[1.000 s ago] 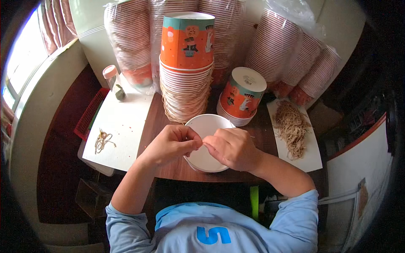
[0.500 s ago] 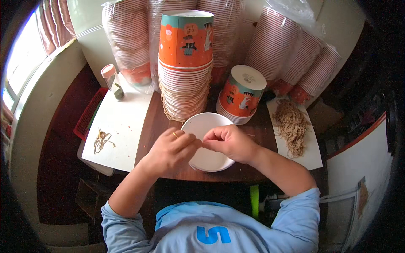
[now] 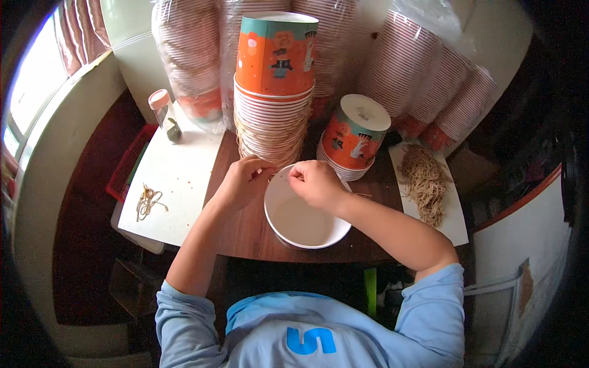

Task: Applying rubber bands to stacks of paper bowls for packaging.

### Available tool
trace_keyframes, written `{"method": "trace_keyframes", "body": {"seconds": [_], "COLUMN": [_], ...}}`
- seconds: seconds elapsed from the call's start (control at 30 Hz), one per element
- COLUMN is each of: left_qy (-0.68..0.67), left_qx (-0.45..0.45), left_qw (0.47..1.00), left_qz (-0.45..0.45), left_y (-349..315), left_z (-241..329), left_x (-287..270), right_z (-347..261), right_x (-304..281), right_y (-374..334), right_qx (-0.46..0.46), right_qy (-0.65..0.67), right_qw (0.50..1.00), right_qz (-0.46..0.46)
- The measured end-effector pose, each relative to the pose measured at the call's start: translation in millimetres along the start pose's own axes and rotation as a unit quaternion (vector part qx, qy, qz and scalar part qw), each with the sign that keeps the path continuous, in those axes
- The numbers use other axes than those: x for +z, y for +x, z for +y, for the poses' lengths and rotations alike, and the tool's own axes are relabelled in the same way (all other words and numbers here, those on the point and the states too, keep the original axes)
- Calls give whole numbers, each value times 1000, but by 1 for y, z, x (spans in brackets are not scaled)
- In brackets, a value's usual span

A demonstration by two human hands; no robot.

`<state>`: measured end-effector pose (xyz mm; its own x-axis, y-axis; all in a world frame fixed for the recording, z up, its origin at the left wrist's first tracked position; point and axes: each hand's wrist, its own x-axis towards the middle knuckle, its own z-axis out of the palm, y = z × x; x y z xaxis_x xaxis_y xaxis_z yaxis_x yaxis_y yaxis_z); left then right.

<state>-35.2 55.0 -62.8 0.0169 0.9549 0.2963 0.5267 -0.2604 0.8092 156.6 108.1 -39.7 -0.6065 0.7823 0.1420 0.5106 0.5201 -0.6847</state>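
left hand (image 3: 243, 178) by the white tub's (image 3: 305, 222) far-left rim, fingertips bunched, catch too small to tell; tub open side up on the table (image 3: 245, 232). right hand (image 3: 319, 185) pinched over the far rim, hold hidden. likely a rim-threading step; next move probably calls for fingertips meeting there.

A round white tub (image 3: 304, 222) stands mouth up on the brown table (image 3: 246, 238).

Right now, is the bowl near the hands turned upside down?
No, the bowl below the right hand has its opening upward, with its white inside showing.
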Motion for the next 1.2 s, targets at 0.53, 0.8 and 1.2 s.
{"method": "trace_keyframes", "body": {"seconds": [0.53,0.8,1.2], "left_qy": [-20,-61,25], "left_qx": [-4,-23,-6], "left_qw": [1000,995,995], "left_qz": [-18,-80,-94], "left_y": [4,2,2], "left_z": [0,3,16], "left_x": [3,0,-2], "right_z": [0,2,-1], "right_x": [7,13,8], "right_y": [6,8,-1], "right_qx": [18,9,45], "right_qy": [8,13,93], "right_qw": [999,999,994], "right_qz": [25,46,-21]}}
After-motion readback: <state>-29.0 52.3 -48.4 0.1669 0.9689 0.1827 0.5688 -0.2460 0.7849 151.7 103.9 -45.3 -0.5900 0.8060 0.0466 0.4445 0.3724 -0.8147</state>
